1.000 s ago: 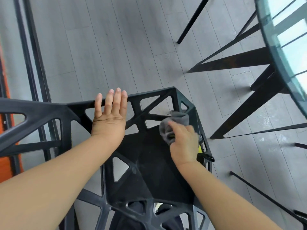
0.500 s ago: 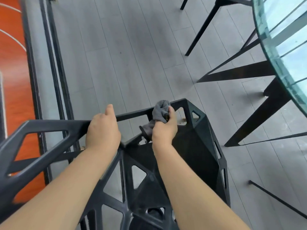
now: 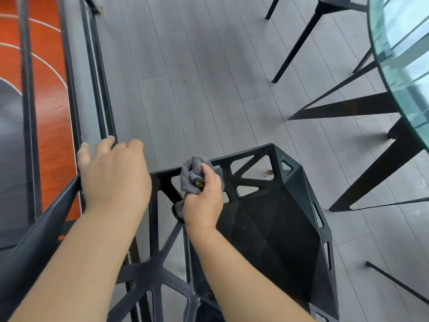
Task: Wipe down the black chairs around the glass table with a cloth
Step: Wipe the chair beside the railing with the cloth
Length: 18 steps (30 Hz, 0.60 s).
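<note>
A black chair (image 3: 274, 228) with triangular cut-outs stands right below me, its seat toward the lower right. My right hand (image 3: 204, 198) is closed around a bunched grey cloth (image 3: 191, 174) and presses it against the chair's upper side rail. My left hand (image 3: 113, 175) hovers over the chair's backrest edge at the left, fingers loosely spread and blurred, holding nothing. Both forearms reach in from the bottom of the view.
A round glass table (image 3: 404, 56) on black angled legs (image 3: 371, 177) fills the upper right. Another black chair (image 3: 325, 10) stands at the top right. A black railing (image 3: 97, 73) runs along the left, with an orange floor (image 3: 46, 89) beyond it. Grey plank flooring (image 3: 197, 77) lies ahead.
My right hand carried the cloth from the seat's right front up onto the side rail. My left hand went from flat on the chair to gripping its edge, then lifted and opened.
</note>
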Tool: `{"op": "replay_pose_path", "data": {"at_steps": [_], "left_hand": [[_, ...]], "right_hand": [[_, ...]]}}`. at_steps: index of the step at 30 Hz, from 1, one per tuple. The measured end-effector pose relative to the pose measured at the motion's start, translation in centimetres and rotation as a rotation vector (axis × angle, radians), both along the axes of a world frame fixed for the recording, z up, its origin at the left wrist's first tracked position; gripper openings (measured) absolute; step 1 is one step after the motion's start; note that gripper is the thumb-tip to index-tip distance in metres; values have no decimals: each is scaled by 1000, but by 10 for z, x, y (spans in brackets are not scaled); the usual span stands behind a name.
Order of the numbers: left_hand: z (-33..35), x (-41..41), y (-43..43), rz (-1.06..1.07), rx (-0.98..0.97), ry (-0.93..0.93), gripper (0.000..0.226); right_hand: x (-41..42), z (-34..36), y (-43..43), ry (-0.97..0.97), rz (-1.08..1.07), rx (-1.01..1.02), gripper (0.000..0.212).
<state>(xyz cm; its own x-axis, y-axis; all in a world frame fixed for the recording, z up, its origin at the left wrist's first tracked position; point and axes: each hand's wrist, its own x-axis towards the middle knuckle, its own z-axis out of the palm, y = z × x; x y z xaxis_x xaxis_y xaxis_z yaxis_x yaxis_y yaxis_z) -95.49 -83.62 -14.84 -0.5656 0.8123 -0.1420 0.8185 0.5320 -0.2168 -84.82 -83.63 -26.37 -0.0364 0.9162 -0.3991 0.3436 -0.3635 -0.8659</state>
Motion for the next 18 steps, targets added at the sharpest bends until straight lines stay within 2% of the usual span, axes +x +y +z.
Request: {"op": "replay_pose_path", "data": {"at_steps": [4, 7, 10, 12, 15, 18], "left_hand": [[8, 2, 2, 11, -73, -44, 38], [10, -3, 5, 51, 19, -105, 42], [16, -8, 2, 86, 96, -147, 51], [22, -6, 0, 100, 144, -167, 56], [24, -3, 0, 103, 156, -170, 55], [17, -2, 2, 69, 23, -154, 50]], "right_hand": [[-21, 8, -26, -22, 278, 84, 59], [-15, 6, -22, -47, 441, 191, 60], [10, -5, -7, -218, 722, 304, 55], [26, -8, -1, -312, 690, 373, 53], [23, 0, 3, -276, 519, 524, 54], [-2, 4, 2, -214, 627, 613, 55]]}}
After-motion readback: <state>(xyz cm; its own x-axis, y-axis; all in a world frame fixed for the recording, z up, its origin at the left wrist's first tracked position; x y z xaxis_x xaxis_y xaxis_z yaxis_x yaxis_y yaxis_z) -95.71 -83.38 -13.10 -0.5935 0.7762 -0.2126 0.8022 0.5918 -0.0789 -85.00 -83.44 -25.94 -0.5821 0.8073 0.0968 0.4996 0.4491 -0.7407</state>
